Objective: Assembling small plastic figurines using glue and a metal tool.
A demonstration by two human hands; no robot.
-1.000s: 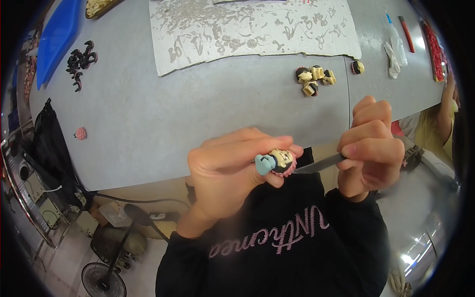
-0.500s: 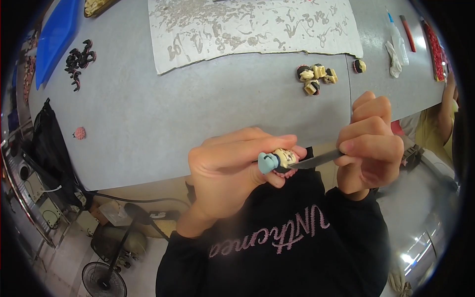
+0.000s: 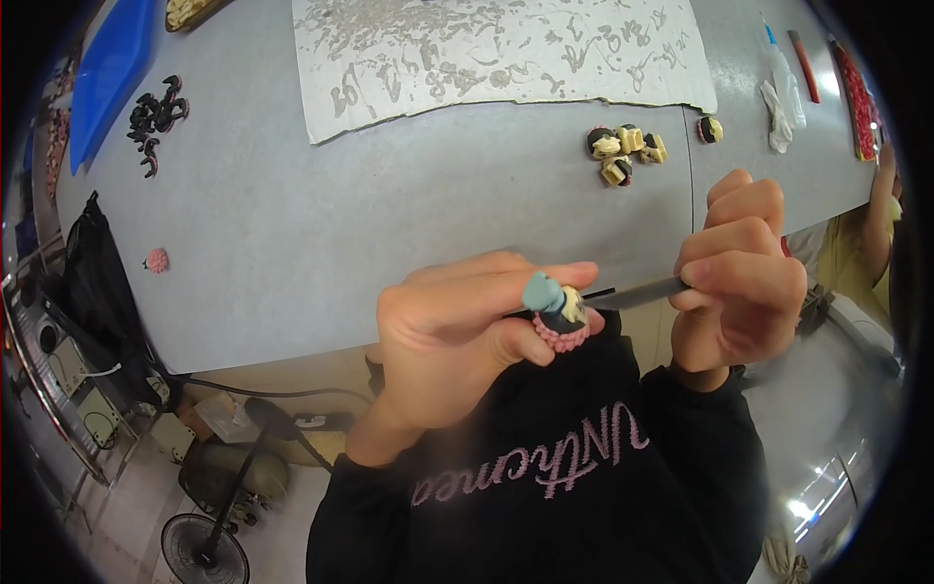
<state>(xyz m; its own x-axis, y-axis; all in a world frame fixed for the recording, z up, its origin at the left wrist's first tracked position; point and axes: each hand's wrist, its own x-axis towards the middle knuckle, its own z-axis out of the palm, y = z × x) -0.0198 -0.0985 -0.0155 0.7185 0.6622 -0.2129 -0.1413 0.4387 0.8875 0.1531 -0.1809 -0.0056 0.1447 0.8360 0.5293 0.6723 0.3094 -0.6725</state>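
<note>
My left hand (image 3: 443, 326) pinches a small figurine head (image 3: 561, 331) between thumb and fingers, in front of my chest. The piece has a teal-blue bow or cap, a cream face, a dark band and a bumpy pink edge. In my right hand (image 3: 741, 277) is a thin, dark grey flat blade (image 3: 637, 294), gripped by thumb and curled fingers. Its tip reaches the cream side of the figurine; whether it touches cannot be told. Beyond my hands on the table lies a cluster of cream, black and pink pieces (image 3: 623, 151), with one similar piece (image 3: 710, 128) apart to the right.
On the grey table (image 3: 389, 214), a stained white sheet (image 3: 506, 58) lies at the far side. Black curved parts (image 3: 156, 117), a blue tray (image 3: 112, 73) and a pink bumpy piece (image 3: 157, 260) are left. A translucent bottle (image 3: 781, 83) and a red stick (image 3: 804, 66) lie right.
The figurine has turned in my left fingers, showing more of its pink edge now. My right hand and the blade have shifted slightly right and up.
</note>
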